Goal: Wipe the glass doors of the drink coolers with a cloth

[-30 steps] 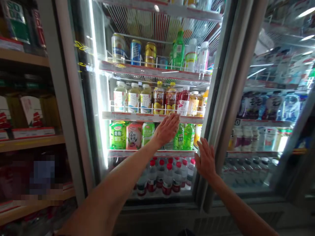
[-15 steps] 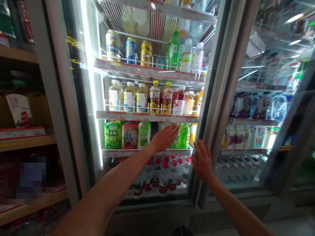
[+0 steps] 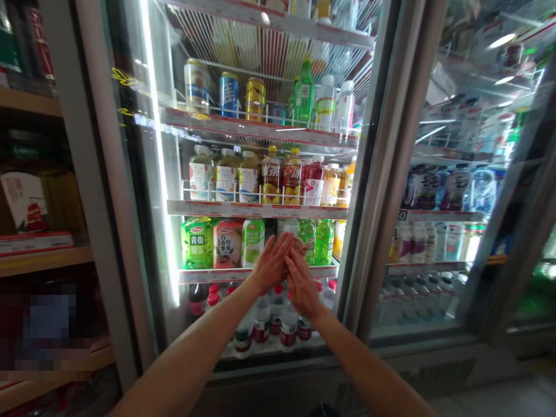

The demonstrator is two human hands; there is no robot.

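My left hand [image 3: 273,263] and my right hand [image 3: 303,288] meet in front of the glass-fronted drinks cooler, their fingertips side by side or slightly overlapping. Both have their fingers stretched out, and I see nothing held. Whether the palms touch the glass, I cannot tell. Just past the fingertips, a tan patch may be a reflection. Around the hands, behind the glass, stand a green carton-shaped drink [image 3: 197,243], a pink one [image 3: 227,244] and green bottles [image 3: 324,243]. Red-capped clear bottles [image 3: 289,324] are partly hidden below my hands.
A metal door frame [image 3: 384,168] rises right of my hands, with a second cooler [image 3: 428,266] beyond it. Higher shelves hold tea bottles [image 3: 248,176] and cans [image 3: 255,98]. At the far left, wooden shelving [image 3: 47,260] carries large bottles.
My right hand has moved left from the door frame to meet my left hand. The left hand has drawn left and slightly down. The view has shifted a little.
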